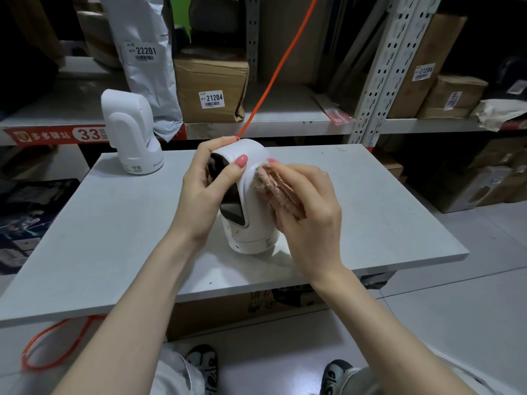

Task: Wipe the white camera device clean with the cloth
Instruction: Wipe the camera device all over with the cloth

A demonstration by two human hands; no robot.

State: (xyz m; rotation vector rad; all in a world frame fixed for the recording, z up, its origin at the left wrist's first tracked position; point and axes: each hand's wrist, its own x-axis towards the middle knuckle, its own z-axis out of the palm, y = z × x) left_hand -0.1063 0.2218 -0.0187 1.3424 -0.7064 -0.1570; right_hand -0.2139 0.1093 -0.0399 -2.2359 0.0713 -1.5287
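Nearest us, the front edge of the grey tabletop (114, 303) runs across the view, with bare surface to the left and right of our arms and floor tiles beyond its right edge. The white camera device (251, 206) stands upright on its round base near the middle of the tabletop; its shell is glossy white with a dark front panel facing left. Our left hand (205, 192) grips its domed head, thumb curled over the top and fingers wrapped round the far side. Our right hand (308, 212) has its fingers curled on a pink cloth (276, 189), pressing it against the right side of the device. A second white camera unit (131, 132) stands well apart at the far left corner. Behind the far edge, metal shelving (285, 124) holds a labelled cardboard box (211, 86), and an orange cable (279, 64) slants upward.
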